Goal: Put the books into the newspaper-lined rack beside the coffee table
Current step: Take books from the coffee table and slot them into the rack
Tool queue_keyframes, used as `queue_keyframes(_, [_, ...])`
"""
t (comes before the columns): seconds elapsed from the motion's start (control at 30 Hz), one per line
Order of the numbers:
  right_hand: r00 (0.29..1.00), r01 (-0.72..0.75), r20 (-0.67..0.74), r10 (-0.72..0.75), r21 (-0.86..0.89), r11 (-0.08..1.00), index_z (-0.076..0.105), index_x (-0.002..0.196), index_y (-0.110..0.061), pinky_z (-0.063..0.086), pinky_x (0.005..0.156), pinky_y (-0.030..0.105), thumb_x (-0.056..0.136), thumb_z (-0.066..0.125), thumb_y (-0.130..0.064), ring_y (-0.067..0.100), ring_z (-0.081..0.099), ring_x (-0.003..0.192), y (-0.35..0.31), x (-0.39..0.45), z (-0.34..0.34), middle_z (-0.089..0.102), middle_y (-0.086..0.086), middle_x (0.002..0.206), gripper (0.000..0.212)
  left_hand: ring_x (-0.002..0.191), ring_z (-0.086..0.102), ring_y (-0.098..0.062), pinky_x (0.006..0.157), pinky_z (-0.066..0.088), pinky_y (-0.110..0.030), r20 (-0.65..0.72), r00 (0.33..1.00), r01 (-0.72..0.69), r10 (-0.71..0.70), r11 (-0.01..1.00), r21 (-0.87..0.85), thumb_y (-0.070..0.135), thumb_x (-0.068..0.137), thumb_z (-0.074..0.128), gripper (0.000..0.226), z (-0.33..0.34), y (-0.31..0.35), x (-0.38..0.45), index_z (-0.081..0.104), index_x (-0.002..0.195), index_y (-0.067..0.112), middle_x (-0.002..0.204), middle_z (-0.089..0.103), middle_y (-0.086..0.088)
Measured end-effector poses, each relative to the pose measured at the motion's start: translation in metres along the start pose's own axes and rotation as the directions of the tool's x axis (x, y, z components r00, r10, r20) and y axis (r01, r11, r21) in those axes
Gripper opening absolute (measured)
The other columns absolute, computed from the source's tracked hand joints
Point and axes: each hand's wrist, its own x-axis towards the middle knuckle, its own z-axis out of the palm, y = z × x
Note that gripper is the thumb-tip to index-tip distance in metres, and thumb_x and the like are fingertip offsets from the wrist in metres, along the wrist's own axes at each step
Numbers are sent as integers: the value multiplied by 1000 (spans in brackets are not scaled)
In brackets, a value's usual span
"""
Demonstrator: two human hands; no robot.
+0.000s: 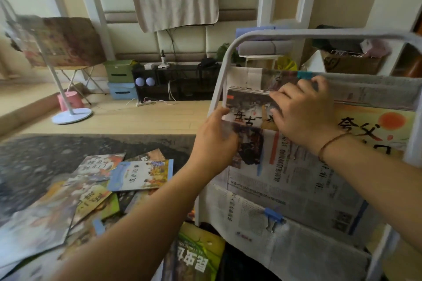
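A white metal rack point(219, 89) lined with newspaper point(296, 180) stands right of the dark coffee table point(45, 155). A dark-covered picture book point(247, 109) sits partway in the rack's upper left pocket. My left hand point(217, 139) grips its left edge. My right hand point(303, 112) holds its upper right corner, fingers curled over the top. An orange-sun book point(374, 128) sits in the pocket to the right. Several picture books point(139, 174) lie scattered on the table. A green book point(196, 255) lies low, by the rack's foot.
Blue binder clips point(274, 215) hold the newspaper to the rack. Across the wooden floor stand a white round-based stand point(70, 115), a pink stool point(69, 100), green and blue boxes point(121, 82) and a black low shelf point(182, 82). A cardboard box point(351, 63) sits behind the rack.
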Motion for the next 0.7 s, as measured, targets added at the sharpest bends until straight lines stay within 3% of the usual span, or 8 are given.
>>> queue_keyframes(0.1, [990, 44, -139, -29, 107, 993, 68, 114, -11, 36, 92, 49, 91, 54, -30, 35, 53, 101, -19, -5, -9, 64, 10, 115, 33, 130, 43, -4, 108, 39, -23, -63, 992, -102, 110, 988, 115, 16, 93, 60, 42, -22, -27, -22, 52, 133, 24, 142, 48, 10])
queue_keyframes(0.23, [930, 327, -267, -253, 287, 900, 69, 108, -10, 39, 90, 51, 88, 59, -24, 37, 56, 101, -85, -19, -11, 64, 14, 112, 27, 129, 46, -7, 106, 42, -26, -25, 989, -140, 148, 967, 215, 10, 91, 60, 40, -60, -83, -49, 56, 129, 21, 144, 47, 7])
queue_keyframes(0.37, [862, 507, -254, -439, 450, 735, 69, 109, -13, 43, 87, 47, 86, 59, -25, 31, 56, 102, -165, -30, 10, 64, 11, 112, 27, 133, 42, -11, 107, 32, -21, 1, 999, 44, -49, 916, 400, 15, 93, 58, 44, -104, -156, -74, 52, 136, 21, 146, 45, 6])
queue_keyframes(0.43, [860, 492, -177, -478, 531, 689, 68, 111, -15, 47, 84, 43, 85, 58, -27, 29, 57, 101, -201, -33, 23, 64, 8, 113, 30, 136, 39, -15, 111, 32, -27, -31, 975, 206, -222, 834, 512, 24, 94, 57, 47, -131, -199, -89, 48, 140, 22, 150, 42, 4])
queue_keyframes(0.53, [857, 387, 27, -514, 624, 678, 66, 117, -20, 54, 83, 41, 79, 63, -32, 26, 61, 104, -250, -36, 45, 65, 3, 116, 40, 140, 34, -23, 114, 31, -37, -114, 880, 428, -461, 665, 612, 34, 93, 54, 55, -174, -262, -113, 41, 145, 21, 154, 37, -1])
queue_keyframes(0.63, [820, 242, 234, -522, 685, 687, 65, 119, -22, 56, 82, 36, 76, 67, -36, 22, 63, 106, -296, -38, 63, 66, -1, 117, 45, 145, 25, -25, 117, 26, -44, -167, 815, 503, -554, 534, 680, 51, 92, 48, 66, -209, -306, -138, 31, 151, 26, 159, 27, 0])
queue_keyframes(0.7, [783, 89, 361, -506, 740, 667, 58, 130, -23, 50, 94, 35, 87, 60, -36, 19, 56, 118, -329, -37, 75, 60, -2, 128, 45, 149, 14, -23, 119, 18, -46, -163, 794, 511, -585, 500, 699, 62, 93, 39, 69, -221, -323, -152, 24, 153, 31, 163, 17, 2])
